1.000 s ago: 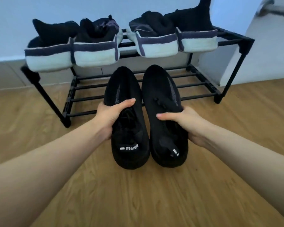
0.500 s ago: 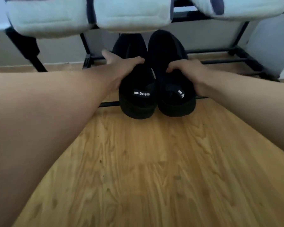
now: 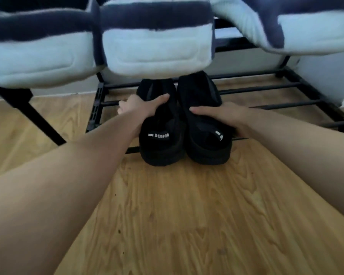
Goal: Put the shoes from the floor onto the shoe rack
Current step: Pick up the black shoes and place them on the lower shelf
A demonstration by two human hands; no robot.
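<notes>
Two black shoes lie side by side on the lower tier of the black metal shoe rack [image 3: 266,85], toes pointing to the wall and heels overhanging the front bar. My left hand [image 3: 141,108] grips the left black shoe [image 3: 159,143] across its middle; its heel tab reads "DESIGN". My right hand [image 3: 224,116] is closed over the middle of the right black shoe [image 3: 205,147]. Both toes sit under the upper shelf.
Several white and dark grey boots fill the upper tier, the nearest boot [image 3: 155,46] right above the black pair. The lower tier's bars run on to the right. Wooden floor [image 3: 177,225] spreads in front; a pale wall stands behind.
Both hands carried the black pair from above the floor forward onto the lower tier. My head dropped and came closer, so the upper boots now fill the top of the view.
</notes>
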